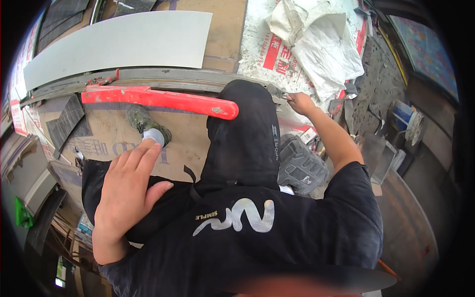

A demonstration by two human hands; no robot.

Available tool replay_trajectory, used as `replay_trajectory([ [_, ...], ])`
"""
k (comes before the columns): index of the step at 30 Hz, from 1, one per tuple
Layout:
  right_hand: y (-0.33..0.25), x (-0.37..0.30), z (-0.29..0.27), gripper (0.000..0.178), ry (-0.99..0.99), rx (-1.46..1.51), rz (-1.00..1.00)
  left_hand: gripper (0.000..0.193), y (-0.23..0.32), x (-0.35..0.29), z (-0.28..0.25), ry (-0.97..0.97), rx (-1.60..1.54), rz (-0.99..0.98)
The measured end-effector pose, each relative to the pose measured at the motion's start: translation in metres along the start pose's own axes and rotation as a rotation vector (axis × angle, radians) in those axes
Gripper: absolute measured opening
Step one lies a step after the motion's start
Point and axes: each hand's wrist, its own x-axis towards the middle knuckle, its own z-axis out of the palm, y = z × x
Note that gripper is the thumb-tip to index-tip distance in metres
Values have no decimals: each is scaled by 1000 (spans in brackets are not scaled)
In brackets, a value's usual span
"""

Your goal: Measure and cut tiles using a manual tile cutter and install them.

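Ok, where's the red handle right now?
In the head view, the red handle is upper left of centre, running just below the grey rail in the picture, its rounded right end overlapping the black-clad knee.

The red handle [161, 101] looks glossy, the rail [178, 74] metal, the panel [123, 44] smooth.

A long, scuffed red handle [163, 100] lies lengthwise beside a long grey metal rail [166, 75].

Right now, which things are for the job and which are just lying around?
Probably for the job:
metal rail, near the right hand
red handle along it
perhaps the white panel

Seemingly just lying about:
white sack
grey plastic case
dark slabs
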Motion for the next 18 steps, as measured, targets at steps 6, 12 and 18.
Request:
replay_trajectory([
  [6,-3,25,33,27,249,115,-57,67,16,2,9,-22,-40,81],
  [12,23,-20,13,42,106,12,305,64,30,-1,9,17,53,110],
  [18,13,-109,-27,27,48,-106,309,63,37,-11,16,53,66,152],
])
